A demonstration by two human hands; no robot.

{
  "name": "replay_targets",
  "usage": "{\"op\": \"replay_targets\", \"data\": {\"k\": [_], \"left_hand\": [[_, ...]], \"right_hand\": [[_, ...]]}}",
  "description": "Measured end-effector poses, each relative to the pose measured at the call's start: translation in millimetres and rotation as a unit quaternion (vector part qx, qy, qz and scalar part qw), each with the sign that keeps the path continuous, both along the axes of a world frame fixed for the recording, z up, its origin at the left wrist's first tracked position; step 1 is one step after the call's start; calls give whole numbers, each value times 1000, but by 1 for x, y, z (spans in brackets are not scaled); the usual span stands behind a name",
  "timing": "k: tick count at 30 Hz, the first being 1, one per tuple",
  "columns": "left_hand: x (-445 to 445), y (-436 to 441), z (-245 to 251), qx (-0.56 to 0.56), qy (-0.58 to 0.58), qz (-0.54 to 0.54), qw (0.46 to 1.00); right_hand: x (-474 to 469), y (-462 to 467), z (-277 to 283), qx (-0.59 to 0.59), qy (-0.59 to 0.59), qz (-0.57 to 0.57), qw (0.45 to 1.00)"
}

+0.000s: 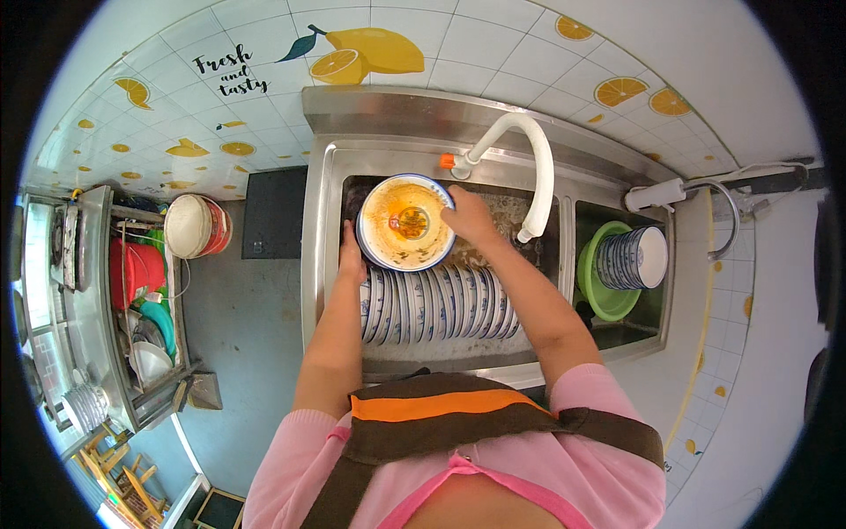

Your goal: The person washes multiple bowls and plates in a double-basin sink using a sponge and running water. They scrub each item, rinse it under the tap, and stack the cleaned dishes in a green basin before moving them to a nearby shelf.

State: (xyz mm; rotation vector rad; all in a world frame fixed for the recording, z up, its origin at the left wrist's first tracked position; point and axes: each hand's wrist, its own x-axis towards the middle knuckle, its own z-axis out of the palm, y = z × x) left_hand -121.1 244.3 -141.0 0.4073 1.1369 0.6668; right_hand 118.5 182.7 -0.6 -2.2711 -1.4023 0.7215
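A white bowl [407,223] with a blue rim is held up over the left sink basin. Orange oily residue and dark bits coat its inside, with a small pool of liquid at the bottom. My right hand [470,215] grips the rim at the right, thumb over the edge. Along the bowl's left side lies my left hand [351,254], its fingers partly hidden. Just below, a long row of blue-patterned white dishes [436,305] stands on edge in the basin. Murky, foamy water [505,211] shows beside the bowl.
A white flexible faucet [543,165] with an orange knob [447,161] arches over the basin. In the right basin, a green plastic tub [598,301] holds stacked bowls [624,258]. A steel divider [566,244] separates the basins. Buckets [198,226] and a steel rack [142,403] stand left.
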Motion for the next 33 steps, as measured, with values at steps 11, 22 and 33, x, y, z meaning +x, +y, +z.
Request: {"op": "replay_targets", "data": {"k": [11, 22, 33], "left_hand": [[-1, -6, -1, 159, 325, -166, 917], [0, -17, -20, 160, 453, -136, 867], [-1, -30, 29, 60, 363, -104, 924]], "right_hand": [[99, -89, 4, 7, 38, -95, 995], [98, -98, -61, -25, 32, -164, 986], [97, -101, -147, -19, 16, -159, 987]]}}
